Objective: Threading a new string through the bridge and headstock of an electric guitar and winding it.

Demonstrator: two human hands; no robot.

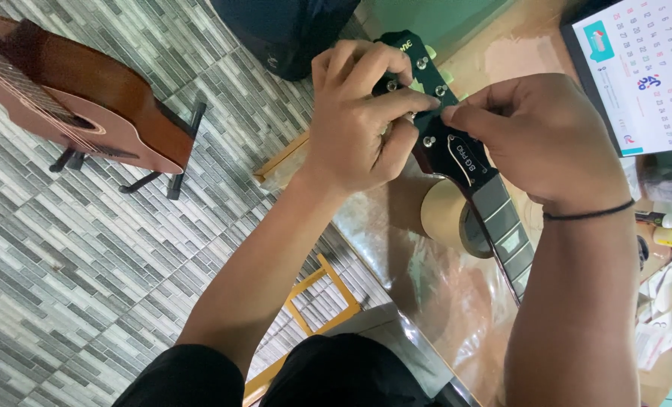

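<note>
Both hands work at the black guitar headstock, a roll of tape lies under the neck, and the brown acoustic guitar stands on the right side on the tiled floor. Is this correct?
Not quite. In the head view the brown acoustic guitar stands at the left on the tiled floor, not the right. The rest holds: left hand and right hand at the black headstock, roll of tape under the neck.
</note>
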